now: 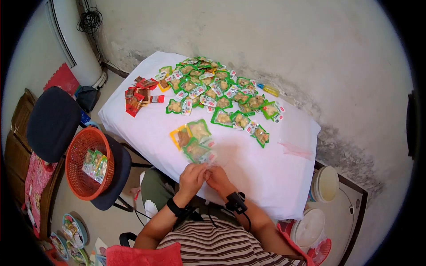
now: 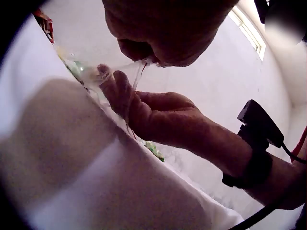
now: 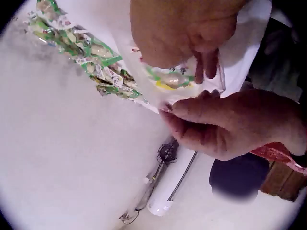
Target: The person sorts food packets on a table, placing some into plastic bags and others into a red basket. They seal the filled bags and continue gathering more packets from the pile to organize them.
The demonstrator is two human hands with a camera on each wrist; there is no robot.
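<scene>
A clear plastic bag lies toward the front of the white-covered table, holding green-edged snack packets and a yellow-edged one. Its mouth end is gathered at the table's near edge between both hands. My left hand pinches the film with thumb and fingertips, which the right wrist view shows at the left hand. Close beside it, my right hand holds the same end. Stretched film runs between the two hands in the left wrist view.
Many green snack packets are heaped at the table's back, with red packets to their left. An orange basket with filled bags sits on a chair at left. White buckets stand at right, below the wall.
</scene>
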